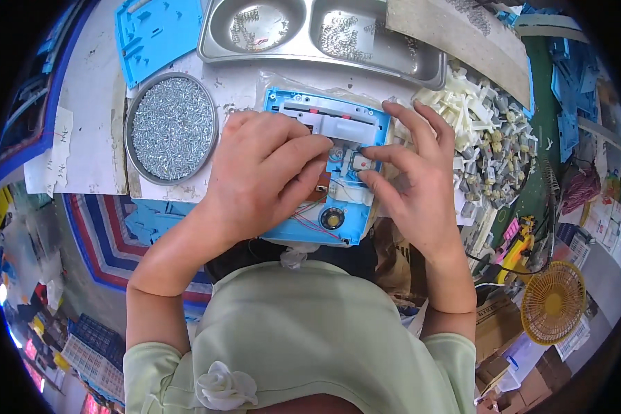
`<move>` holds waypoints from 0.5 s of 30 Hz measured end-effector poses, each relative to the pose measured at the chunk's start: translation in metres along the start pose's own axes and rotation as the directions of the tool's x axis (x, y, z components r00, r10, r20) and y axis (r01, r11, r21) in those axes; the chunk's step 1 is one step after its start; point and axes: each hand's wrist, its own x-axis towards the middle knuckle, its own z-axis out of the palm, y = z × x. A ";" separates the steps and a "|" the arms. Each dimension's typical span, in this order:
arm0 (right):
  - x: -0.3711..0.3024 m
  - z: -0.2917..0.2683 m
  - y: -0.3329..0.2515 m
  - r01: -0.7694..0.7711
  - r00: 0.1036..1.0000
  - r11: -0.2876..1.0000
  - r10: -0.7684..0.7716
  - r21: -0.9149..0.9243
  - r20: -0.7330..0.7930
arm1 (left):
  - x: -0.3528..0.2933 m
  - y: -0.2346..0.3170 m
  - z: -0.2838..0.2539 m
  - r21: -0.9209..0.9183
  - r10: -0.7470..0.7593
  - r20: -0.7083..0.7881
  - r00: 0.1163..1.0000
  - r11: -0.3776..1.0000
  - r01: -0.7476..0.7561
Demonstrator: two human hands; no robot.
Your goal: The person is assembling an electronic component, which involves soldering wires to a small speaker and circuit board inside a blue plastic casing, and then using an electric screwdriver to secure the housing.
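Note:
A light-blue plastic casing lies before me at the table's near edge, fitted with a grey slotted part, thin wires and a round black speaker-like disc. My left hand reaches over its left half, thumb and fingers pinched together; whatever is between them is hidden. On the right, my right hand holds a small pale block with a red dot between thumb and index finger, at the casing's right side. The other fingers of that hand are spread.
A round bowl of small screws stands at left. Behind the casing sits a metal tray with springs in its hollows. White and grey plastic parts are heaped at right. A blue panel lies far left; a yellow fan is lower right.

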 end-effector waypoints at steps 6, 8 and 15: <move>0.003 0.002 0.013 -0.042 0.997 0.995 0.036 0.089 0.073 | -0.008 -0.001 -0.013 -0.057 -0.017 0.033 0.999 0.998 0.019; -0.001 0.001 0.010 -0.032 0.999 0.997 0.031 0.070 0.005 | -0.013 -0.002 -0.015 -0.075 -0.028 0.027 0.999 0.997 0.030; 0.010 0.003 -0.009 0.260 0.926 0.953 -0.291 -0.155 -0.239 | -0.027 -0.003 -0.015 -0.142 -0.098 -0.095 0.991 0.986 0.084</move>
